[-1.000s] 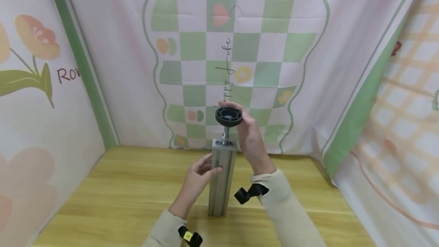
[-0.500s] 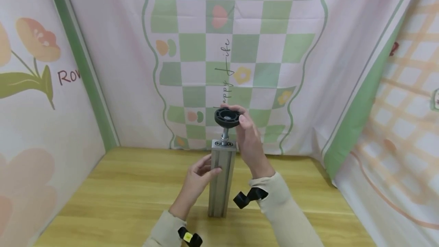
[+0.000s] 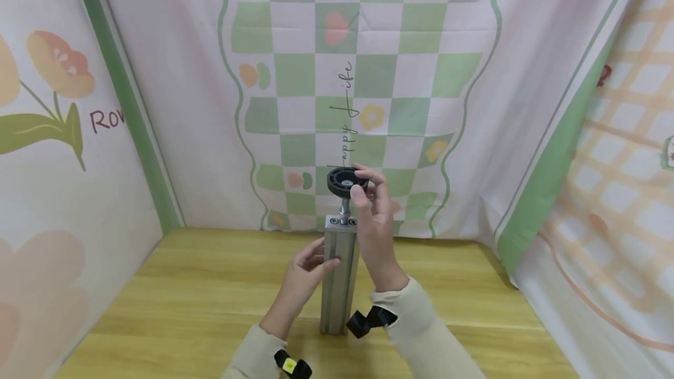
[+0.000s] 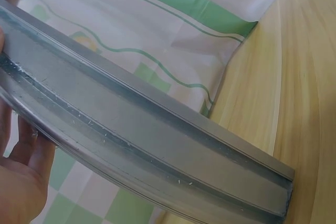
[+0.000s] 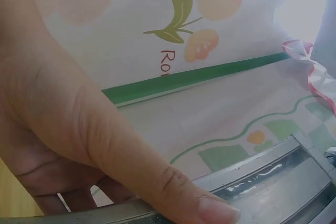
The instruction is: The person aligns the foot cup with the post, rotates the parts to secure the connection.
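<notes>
A silver aluminium profile [image 3: 338, 285] stands upright on the wooden table, with grooves down its sides and an end plate with screws on top. From that plate rises a threaded stem [image 3: 344, 210] carrying a black round levelling foot [image 3: 337, 185]. My left hand [image 3: 301, 279] grips the profile near its upper part, thumb across the front face. At the right rim of the foot, my right hand [image 3: 378, 233] pinches with thumb and fingers. The left wrist view shows the long grooved profile [image 4: 152, 116] reaching down to the table; in the right wrist view the foot is out of sight.
The wooden table [image 3: 200, 285] spreads around the profile. A patterned cloth [image 3: 295, 110] hangs behind it, and more cloth closes in both sides. Black wrist camera mounts [image 3: 371, 320] sit on the sleeves.
My right hand has turned and moved slightly left and down around the foot's rim, its thumb coming to the front. The left hand and the profile stay in place.
</notes>
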`<state>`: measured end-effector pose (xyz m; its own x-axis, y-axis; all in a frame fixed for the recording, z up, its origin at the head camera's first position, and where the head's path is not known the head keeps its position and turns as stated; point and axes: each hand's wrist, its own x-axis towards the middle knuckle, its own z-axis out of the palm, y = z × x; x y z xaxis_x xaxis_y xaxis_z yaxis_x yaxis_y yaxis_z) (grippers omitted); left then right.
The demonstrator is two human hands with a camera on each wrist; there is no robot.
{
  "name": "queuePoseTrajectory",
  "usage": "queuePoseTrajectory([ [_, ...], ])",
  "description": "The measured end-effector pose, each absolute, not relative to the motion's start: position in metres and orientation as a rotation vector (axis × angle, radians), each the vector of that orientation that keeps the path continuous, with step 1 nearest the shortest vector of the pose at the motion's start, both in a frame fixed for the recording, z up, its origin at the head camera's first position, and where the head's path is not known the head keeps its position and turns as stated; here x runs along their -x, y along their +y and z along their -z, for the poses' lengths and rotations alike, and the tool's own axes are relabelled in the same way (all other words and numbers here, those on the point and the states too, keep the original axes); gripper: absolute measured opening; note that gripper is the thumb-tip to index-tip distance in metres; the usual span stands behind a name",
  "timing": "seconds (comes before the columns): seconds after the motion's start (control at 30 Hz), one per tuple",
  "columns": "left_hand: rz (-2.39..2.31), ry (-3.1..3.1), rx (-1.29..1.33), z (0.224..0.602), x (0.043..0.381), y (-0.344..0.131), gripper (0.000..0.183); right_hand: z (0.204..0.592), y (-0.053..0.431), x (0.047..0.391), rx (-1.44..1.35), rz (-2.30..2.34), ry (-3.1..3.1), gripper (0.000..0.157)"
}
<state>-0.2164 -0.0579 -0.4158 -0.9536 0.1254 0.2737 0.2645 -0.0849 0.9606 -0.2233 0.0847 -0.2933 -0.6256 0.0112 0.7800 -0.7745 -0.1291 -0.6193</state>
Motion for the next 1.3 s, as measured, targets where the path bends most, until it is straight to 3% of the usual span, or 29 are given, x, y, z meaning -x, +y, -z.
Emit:
queuePoseTrajectory([
  [0.2,2.207,-2.059,0.446,0.416,0.216,-0.058,0.054,0.292,0.083,0.222,-0.747,-1.673,-1.612,0.036],
  [0.53,2.210,-2.075,0.433,0.418,0.217,-0.059,0.053,0.288,0.086,0.227,-0.754,-1.607,-1.708,0.058],
  [0.87,2.228,-2.062,0.435,0.418,0.217,-0.059,0.053,0.281,0.098,0.249,-1.197,-1.887,-1.659,0.053],
  [1.3,2.221,-2.073,0.426,0.419,0.217,-0.060,0.055,0.286,0.100,0.253,-1.237,-2.022,-1.528,0.037],
])
